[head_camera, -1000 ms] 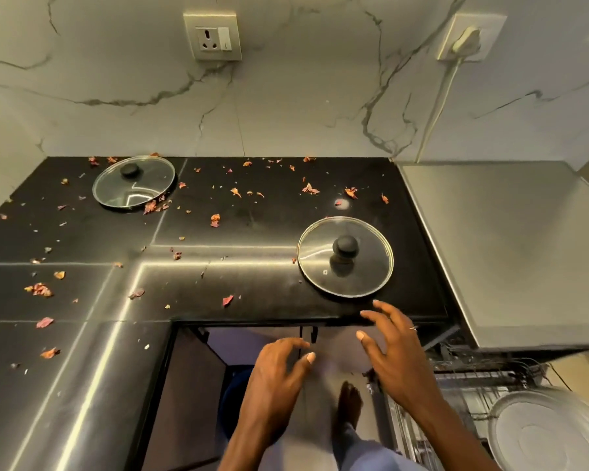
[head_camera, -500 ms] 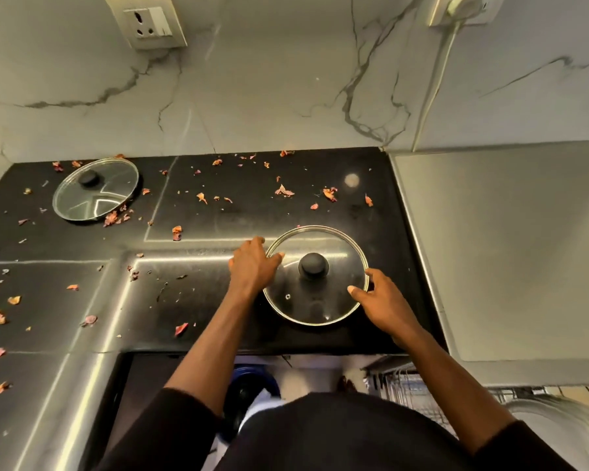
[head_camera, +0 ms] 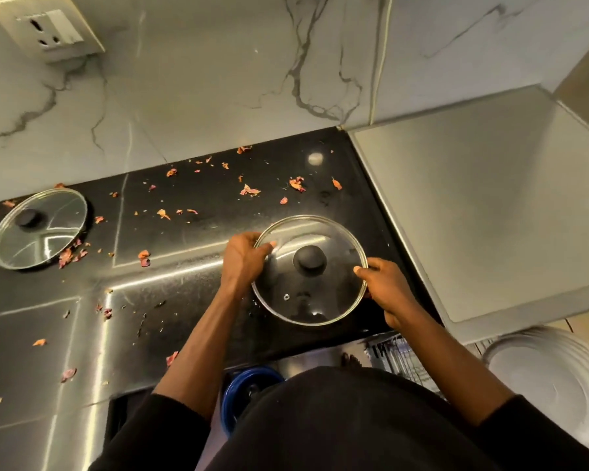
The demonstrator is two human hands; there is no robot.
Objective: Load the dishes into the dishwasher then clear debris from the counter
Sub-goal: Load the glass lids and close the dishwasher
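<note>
Marbled wall [head_camera: 201, 96] fills the top of the view, above a glossy black counter [head_camera: 184, 294] whose left and near edges are cut off. To the right lies a flat grey metal top [head_camera: 483, 215], and what it belongs to cannot be made out. The person's dark clothing blocks most of the space below the counter edge.

At lower right a white ribbed dish [head_camera: 551, 379] is partly out of view, with a blurred wire rack [head_camera: 405, 358] beside it.

A large glass lid [head_camera: 306, 294] with a black knob sits over the counter's near right part. Whether it rests there or is raised cannot be told. The left hand [head_camera: 242, 263] grips its left rim, thumb on the glass and fingers hidden beneath. The right hand [head_camera: 388, 290] pinches the right rim in the same way.

A second glass lid [head_camera: 38, 229] lies well apart at far left. A blue round object [head_camera: 249, 385] shows only in part below the counter. A wall socket [head_camera: 48, 32] is clipped at the top left corner. Dried petal debris [head_camera: 250, 190] is scattered across the counter, some of it touching the far lid.
</note>
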